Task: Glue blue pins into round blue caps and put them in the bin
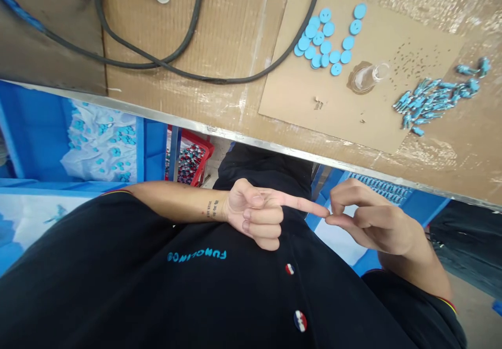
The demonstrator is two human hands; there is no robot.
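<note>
My left hand (261,216) is held in front of my shirt, palm toward me, with the index finger stretched to the right and the other fingers curled in. At the tip of that finger, the thumb and forefinger of my right hand (366,216) are pinched together. Whether anything small sits between them cannot be made out. On a cardboard sheet (298,106) beyond my hands lie several round light-blue discs (325,47), some with small slots. Beside them stands a small clear cup (363,78). To its right is a heap of small blue figure-like parts (427,101).
A black cable (235,81) loops over the table. Tiny dark bits (418,59) are scattered on the cardboard. Below the table edge (219,129) stand a blue bin (35,140) with light-blue pieces on white sheeting, a red basket (204,153) and another blue bin (425,201).
</note>
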